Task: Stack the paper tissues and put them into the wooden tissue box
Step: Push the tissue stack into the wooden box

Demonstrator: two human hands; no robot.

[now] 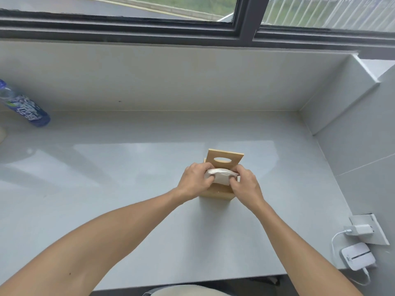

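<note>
Two bare forearms reach out from the bottom of the view across the pale grey counter and meet at the wooden tissue box, which stands near the middle right of the surface. The left hand and the right hand each pinch one end of the stack of white paper tissues, fingers curled over the top and thumbs below, holding it at the box's open mouth. The stacking looks done, since no loose tissues lie anywhere on the counter; the stack sits partly inside, so what seems left is pressing it down and closing the lid, whose panel with an oval slot stands raised just behind the hands. Open counter lies on every side of the box. The wall corner is well apart on the right, the blue plastic bottle lies far left, and the white charger and small white device sit near the right front edge.
</note>
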